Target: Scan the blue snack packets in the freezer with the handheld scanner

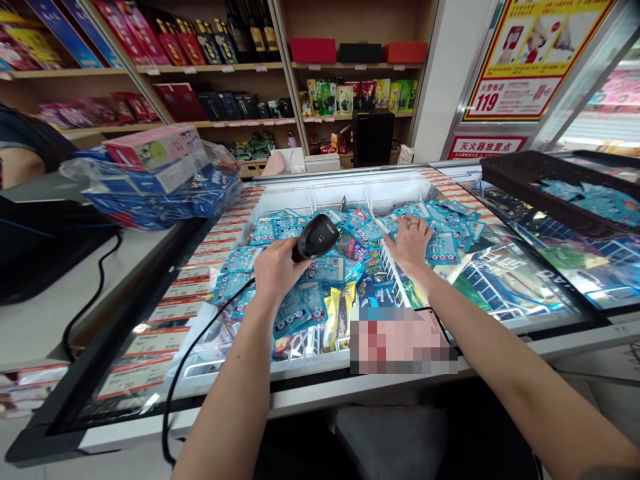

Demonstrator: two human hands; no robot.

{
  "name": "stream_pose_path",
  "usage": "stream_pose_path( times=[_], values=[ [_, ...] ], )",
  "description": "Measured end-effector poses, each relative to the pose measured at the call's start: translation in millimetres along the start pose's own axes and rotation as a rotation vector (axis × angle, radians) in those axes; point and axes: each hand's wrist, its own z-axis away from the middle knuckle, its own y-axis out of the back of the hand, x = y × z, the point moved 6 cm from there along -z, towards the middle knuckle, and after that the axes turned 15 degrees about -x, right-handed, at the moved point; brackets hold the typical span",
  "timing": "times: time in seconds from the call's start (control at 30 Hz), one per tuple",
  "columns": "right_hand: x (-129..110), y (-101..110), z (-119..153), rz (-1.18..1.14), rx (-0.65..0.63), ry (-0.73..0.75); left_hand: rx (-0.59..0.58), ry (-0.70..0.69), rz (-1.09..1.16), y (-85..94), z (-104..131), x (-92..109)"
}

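Observation:
Fingers wrapped round its handle, my left hand (274, 275) grips a black barcode scanner (320, 237) above the glass lid of a chest freezer (200, 293). A black cable runs down from the scanner along my left forearm. Many small light-blue packets (293, 312) are strewn over the glass under the scanner. To the right, my right hand (413, 243) rests with fingers apart on another spread of blue packets (443, 247); whether a packet lies under its palm is hidden. Below the glass show white wire baskets (395, 273) and yellow wrapped goods (339, 313).
A pixelated phone (400, 341) lies at the freezer's front edge. On the left, a pink box (155, 148) tops a stack of blue plastic-wrapped packs (165, 193). A dark brown tray (555, 200) with blue packets stands at right. Another person's arm (20, 163) shows far left.

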Motion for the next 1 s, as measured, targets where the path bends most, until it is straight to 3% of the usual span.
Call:
stream_pose_path(
  times=[0.1, 0.27, 0.33, 0.47, 0.57, 0.63, 0.73, 0.83, 0.9, 1.0],
  values=[
    [-10, 5, 0, -0.02, -0.05, 0.096, -0.01, 0.012, -0.015, -1.1, 0, -1],
    [-39, -2, 4, -0.043, -0.276, 0.446, -0.016, 0.005, -0.022, -1.9, 1, -1],
    [-39, -7, 4, -0.034, -0.295, 0.436, -0.025, 0.012, -0.026, -2.6, 0, -3],
    [-27, -5, 1, 0.011, -0.176, 0.258, -0.026, 0.024, -0.038, -3.2, 0, -6],
    [-27, 0, 0, 0.005, -0.16, 0.263, -0.012, 0.036, -0.049, -2.9, 0, -8],
    [-36, 1, 2, -0.039, -0.245, 0.384, -0.008, 0.042, -0.058, -2.8, 1, -8],
    [-57, 1, 13, -0.114, -0.426, 0.692, -0.013, 0.045, -0.063, -3.0, 1, -7],
    [-72, 3, 24, -0.167, -0.517, 0.911, -0.023, 0.04, -0.056, -2.9, 1, -6],
    [-77, 3, 28, -0.177, -0.554, 0.96, -0.024, 0.035, -0.047, -2.3, 1, -5],
    [-77, 0, 27, -0.159, -0.604, 0.915, -0.024, 0.025, -0.037, -1.6, 1, -4]
  ],
)
